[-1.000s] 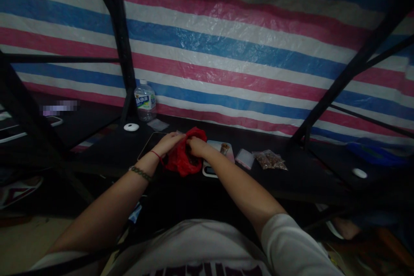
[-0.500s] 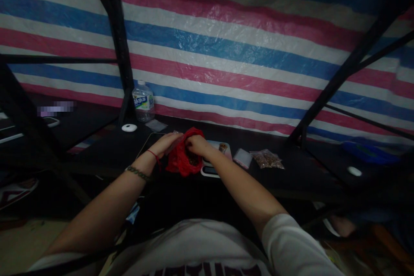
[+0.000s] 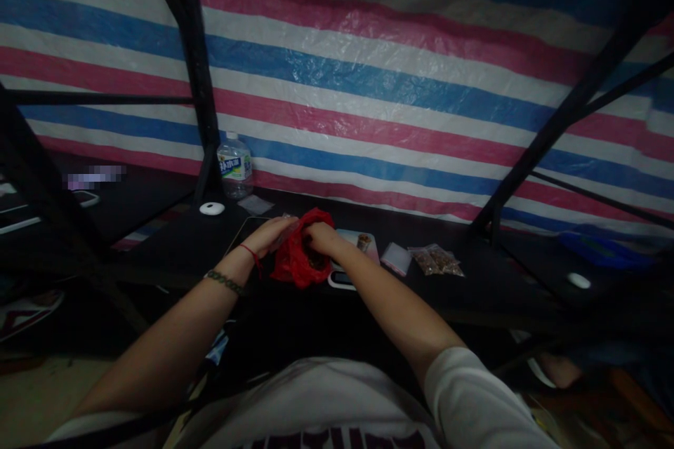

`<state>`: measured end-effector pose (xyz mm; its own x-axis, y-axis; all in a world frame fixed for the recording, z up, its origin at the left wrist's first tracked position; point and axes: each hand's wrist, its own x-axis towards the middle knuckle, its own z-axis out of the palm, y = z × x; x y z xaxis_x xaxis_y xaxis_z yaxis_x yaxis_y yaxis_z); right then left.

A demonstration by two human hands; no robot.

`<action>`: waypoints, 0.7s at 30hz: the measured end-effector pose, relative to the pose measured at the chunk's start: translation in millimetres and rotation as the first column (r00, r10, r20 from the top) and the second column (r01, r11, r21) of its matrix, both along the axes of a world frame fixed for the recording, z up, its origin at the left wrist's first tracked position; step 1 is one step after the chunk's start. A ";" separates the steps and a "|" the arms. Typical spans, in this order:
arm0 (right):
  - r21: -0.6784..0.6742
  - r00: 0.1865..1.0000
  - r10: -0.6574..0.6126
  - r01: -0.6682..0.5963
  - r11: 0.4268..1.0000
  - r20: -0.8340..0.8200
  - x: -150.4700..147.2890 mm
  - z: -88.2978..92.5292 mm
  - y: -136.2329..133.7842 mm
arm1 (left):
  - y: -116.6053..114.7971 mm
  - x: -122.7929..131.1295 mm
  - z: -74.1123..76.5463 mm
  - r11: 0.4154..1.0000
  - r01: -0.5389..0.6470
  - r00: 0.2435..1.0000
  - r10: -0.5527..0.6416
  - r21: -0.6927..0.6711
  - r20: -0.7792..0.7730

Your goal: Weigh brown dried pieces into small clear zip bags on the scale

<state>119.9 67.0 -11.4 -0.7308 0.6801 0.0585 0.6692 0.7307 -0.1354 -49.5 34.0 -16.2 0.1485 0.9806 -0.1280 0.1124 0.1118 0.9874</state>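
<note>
A crumpled red plastic bag point(image 3: 295, 263) stands at the front of the dark table with its mouth open, and brown bits show dimly inside. At its left rim, my left hand point(image 3: 271, 235) is closed on the plastic; a scrap of clear film shows by those fingers. My right hand point(image 3: 321, 237) dips into the mouth with its fingers curled together, their tips hidden. Just right of the bag lies a white scale point(image 3: 343, 279), partly covered by my right forearm. A small clear cup point(image 3: 364, 242) with brown contents stands on its plate.
Right of the scale lie a stack of small clear bags point(image 3: 396, 258) and filled bags of brown bits point(image 3: 436, 260). A plastic bottle point(image 3: 235, 167), a white oval device point(image 3: 211, 208) and a flat clear bag point(image 3: 255, 204) are at the back left. Dark metal posts point(image 3: 197, 77) flank the table.
My right hand has shifted very slightly inside the mouth of the red bag. The view has moved a touch; the things on the table stay in place.
</note>
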 end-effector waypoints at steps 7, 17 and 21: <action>-0.005 1.000 0.008 -0.008 1.000 0.021 2.5 6.9 -5.0 | 1.4 -2.2 -0.7 0.997 -0.056 0.994 0.062 -0.061 0.085; 0.012 1.000 -0.025 0.025 1.000 -0.005 2.8 10.9 -14.6 | 1.5 -2.1 -1.7 0.995 -0.069 0.994 0.075 -0.075 0.081; 0.008 0.999 -0.029 0.029 1.000 0.015 4.8 12.6 -16.7 | -0.1 -1.8 0.7 0.996 -0.052 0.996 0.058 -0.076 0.072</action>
<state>124.7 50.3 1.2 -0.7117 0.7005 0.0530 0.6919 0.7120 -0.1199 -51.3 33.9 -15.5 0.1066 0.9757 -0.1915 0.0314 0.1892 0.9814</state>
